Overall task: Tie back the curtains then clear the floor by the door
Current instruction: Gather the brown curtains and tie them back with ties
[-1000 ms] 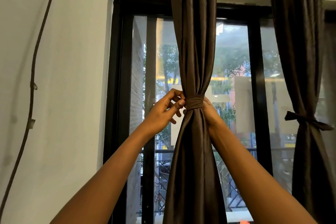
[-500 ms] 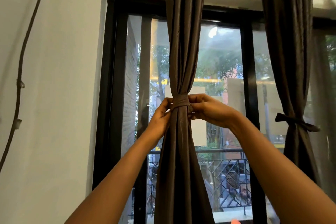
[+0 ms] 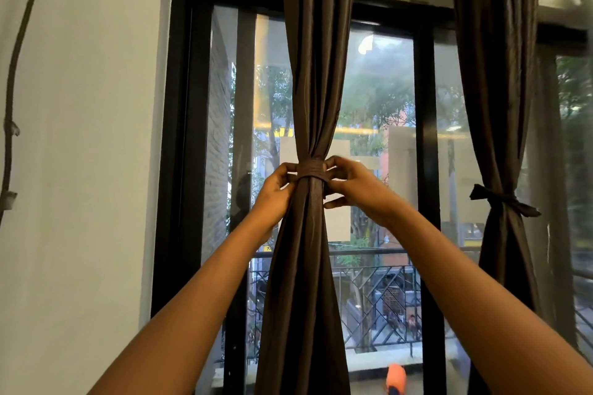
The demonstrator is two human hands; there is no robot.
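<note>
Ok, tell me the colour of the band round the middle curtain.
Dark brown, matching the curtain; the band shows best in the head view.

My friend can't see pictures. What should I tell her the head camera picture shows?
Two hands, the left hand and the right hand, pinch a tie band wrapped around a dark curtain at a glass door. A second curtain on the right is already tied.

Matt dark cloth curtain; glossy glass window.
</note>
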